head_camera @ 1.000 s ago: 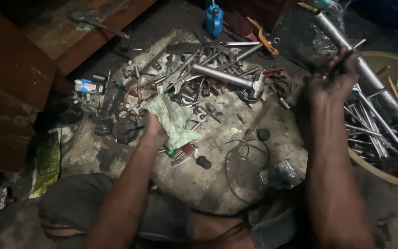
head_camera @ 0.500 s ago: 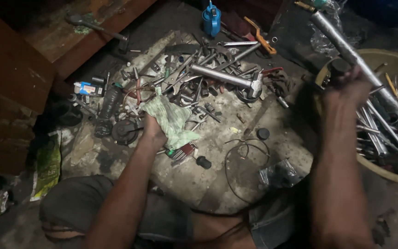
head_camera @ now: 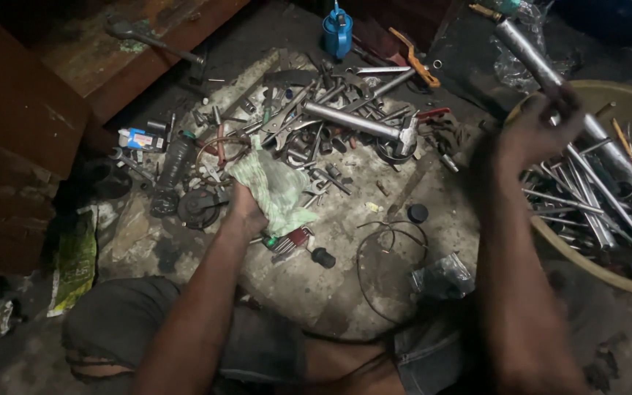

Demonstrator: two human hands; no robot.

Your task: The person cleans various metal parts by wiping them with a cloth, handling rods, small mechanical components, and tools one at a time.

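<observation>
Two hands busy | left hand [head_camera: 241, 208] pressing green rag [head_camera: 276, 192] beside tool pile | right hand [head_camera: 543, 128] gripping long pipe [head_camera: 550, 73], now lifted higher over tub [head_camera: 550, 245]

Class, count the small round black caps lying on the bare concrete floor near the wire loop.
2: one small round black cap right of the thin wire loop, one left of it beside the pale green rag. Others may hide among the tools.

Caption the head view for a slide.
Left hand presses a pale green cloth among scattered tools; right hand grips a long silver metal tube.
</observation>
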